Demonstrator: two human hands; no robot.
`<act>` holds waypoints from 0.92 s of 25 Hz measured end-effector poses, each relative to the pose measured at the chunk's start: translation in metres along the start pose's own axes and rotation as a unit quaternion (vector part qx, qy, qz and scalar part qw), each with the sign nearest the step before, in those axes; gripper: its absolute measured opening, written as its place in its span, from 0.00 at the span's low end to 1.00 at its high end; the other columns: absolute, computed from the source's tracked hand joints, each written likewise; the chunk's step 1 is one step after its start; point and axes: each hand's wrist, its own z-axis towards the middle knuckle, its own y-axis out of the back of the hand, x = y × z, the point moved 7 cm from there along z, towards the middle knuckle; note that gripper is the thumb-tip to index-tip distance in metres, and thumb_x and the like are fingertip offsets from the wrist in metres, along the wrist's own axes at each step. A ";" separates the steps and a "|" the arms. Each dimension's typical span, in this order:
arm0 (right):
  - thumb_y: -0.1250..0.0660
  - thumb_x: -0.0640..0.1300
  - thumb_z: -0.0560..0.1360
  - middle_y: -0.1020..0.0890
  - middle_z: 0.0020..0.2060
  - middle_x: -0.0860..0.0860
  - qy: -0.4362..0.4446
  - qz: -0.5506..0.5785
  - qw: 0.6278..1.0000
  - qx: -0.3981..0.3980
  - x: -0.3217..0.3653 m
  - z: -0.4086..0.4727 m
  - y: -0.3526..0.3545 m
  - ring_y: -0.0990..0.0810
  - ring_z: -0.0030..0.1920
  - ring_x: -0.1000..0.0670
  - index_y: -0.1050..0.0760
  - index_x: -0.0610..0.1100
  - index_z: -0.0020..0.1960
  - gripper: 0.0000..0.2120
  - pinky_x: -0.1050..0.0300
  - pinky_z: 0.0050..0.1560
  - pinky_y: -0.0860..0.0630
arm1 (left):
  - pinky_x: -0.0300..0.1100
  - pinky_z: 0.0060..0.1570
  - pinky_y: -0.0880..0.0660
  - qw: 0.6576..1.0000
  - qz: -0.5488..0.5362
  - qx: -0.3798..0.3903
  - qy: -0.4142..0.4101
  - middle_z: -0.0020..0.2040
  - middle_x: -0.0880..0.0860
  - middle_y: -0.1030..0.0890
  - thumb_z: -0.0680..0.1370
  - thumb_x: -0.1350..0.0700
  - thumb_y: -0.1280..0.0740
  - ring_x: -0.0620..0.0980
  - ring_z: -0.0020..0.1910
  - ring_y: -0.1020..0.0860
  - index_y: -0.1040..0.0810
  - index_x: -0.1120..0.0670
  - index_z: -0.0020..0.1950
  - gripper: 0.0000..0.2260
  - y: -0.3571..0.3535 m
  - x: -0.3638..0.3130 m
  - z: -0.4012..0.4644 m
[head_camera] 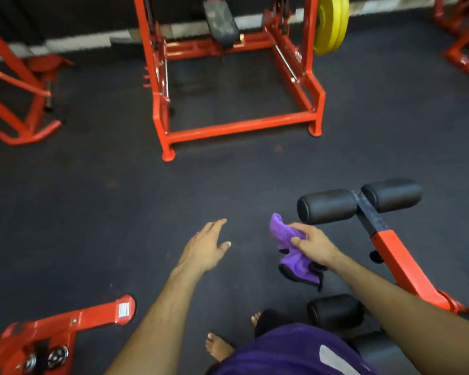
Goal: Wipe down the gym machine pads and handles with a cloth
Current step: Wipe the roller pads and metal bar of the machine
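Purple cloth (289, 249) bunched in right hand (313, 246), fingers gripping it just beside black roller pads (328, 205), prob ready to wipe; left hand (205, 249) spread, empty, over floor.

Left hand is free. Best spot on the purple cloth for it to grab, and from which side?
Judging by its pose, the loose lower flap of the purple cloth. It hangs below the right hand, whose fingers pinch the bunched upper part. The left hand is open to the cloth's left, so coming from the left looks simplest.
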 end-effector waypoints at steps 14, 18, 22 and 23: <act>0.41 0.32 0.79 0.16 0.42 0.46 -0.010 0.273 0.950 -0.152 0.024 0.043 0.082 0.19 0.41 0.52 0.19 0.43 0.50 0.13 0.57 0.45 0.25 | 0.53 0.66 0.26 0.997 -0.059 -0.014 -0.047 0.76 0.45 0.32 0.80 0.42 0.32 0.50 0.72 0.28 0.40 0.39 0.79 0.30 0.081 -0.024 0.119; 0.41 0.34 0.78 0.18 0.42 0.43 -0.030 0.337 0.921 -0.194 -0.009 0.086 0.121 0.21 0.43 0.46 0.21 0.39 0.50 0.09 0.49 0.48 0.27 | 0.55 0.69 0.28 0.998 -0.035 0.005 -0.052 0.77 0.45 0.33 0.78 0.39 0.33 0.49 0.74 0.30 0.41 0.36 0.78 0.30 0.102 -0.044 0.185; 0.40 0.35 0.79 0.22 0.38 0.47 -0.047 0.364 0.909 -0.196 -0.016 0.137 0.138 0.25 0.41 0.48 0.25 0.37 0.46 0.06 0.52 0.44 0.30 | 0.53 0.69 0.28 0.998 -0.038 -0.006 -0.044 0.77 0.45 0.33 0.80 0.42 0.32 0.48 0.75 0.31 0.40 0.38 0.79 0.30 0.121 -0.040 0.243; 0.38 0.36 0.80 0.22 0.38 0.47 -0.055 0.370 0.907 -0.196 -0.015 0.152 0.140 0.25 0.41 0.48 0.24 0.38 0.45 0.07 0.52 0.44 0.29 | 0.53 0.69 0.29 0.998 -0.050 -0.006 -0.037 0.77 0.45 0.33 0.80 0.42 0.32 0.48 0.75 0.31 0.40 0.38 0.79 0.30 0.121 -0.033 0.256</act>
